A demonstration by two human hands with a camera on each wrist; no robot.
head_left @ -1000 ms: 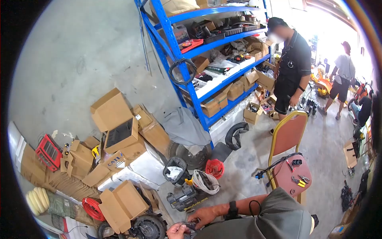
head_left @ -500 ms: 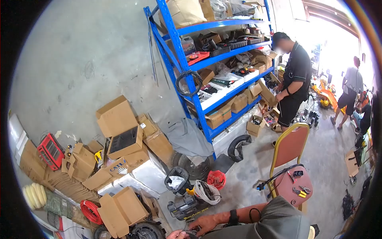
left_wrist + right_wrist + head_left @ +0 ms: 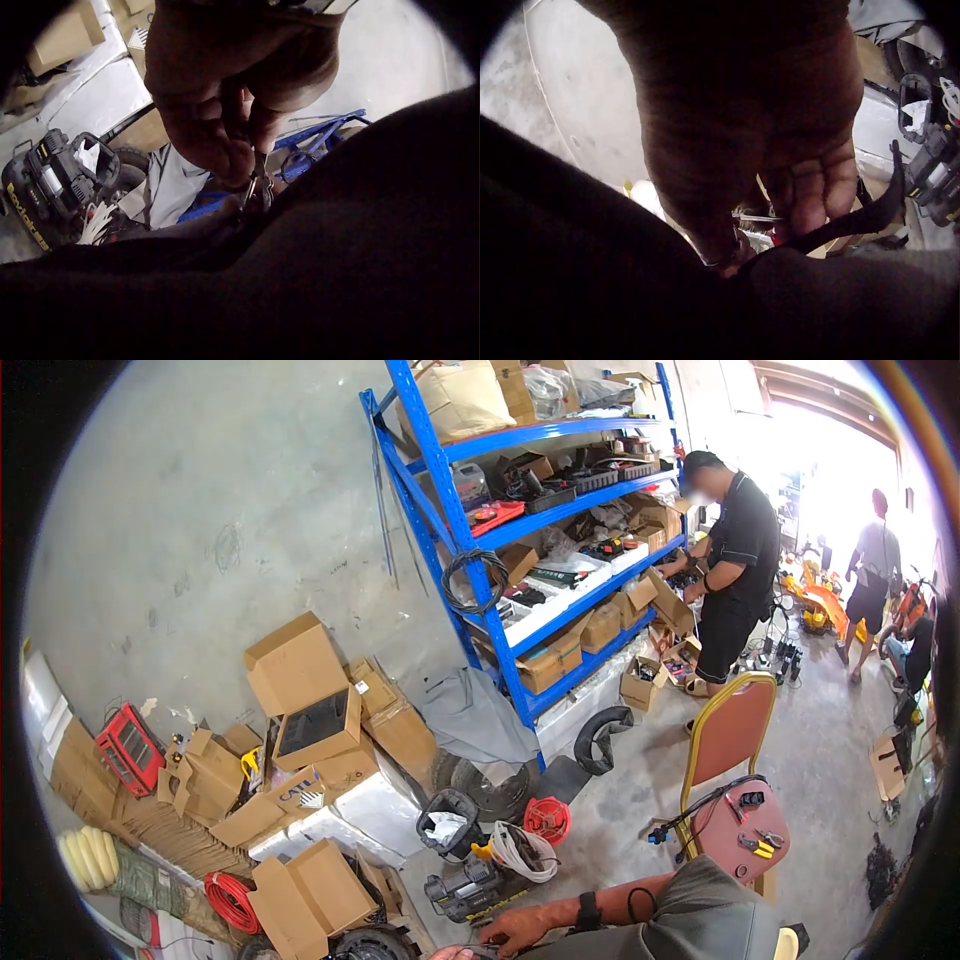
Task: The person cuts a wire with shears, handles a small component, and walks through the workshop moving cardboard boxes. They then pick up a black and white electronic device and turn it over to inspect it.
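Metal prongs point(image 3: 267, 195) sit pinched in the left hand point(image 3: 232, 86) — whether the right hand point(image 3: 757, 135) grips, I can't tell.

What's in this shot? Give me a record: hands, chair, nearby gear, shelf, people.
Left hand: pinching a small metal piece
Right hand: beside the left; grip unclear
Chair seat: yellow-handled pliers, black cable across its edge
Nearby: black compressor, white hose, black bin
Shelf: blue frame, cardboard boxes
People: one in black at the shelf, one in pale top farther back
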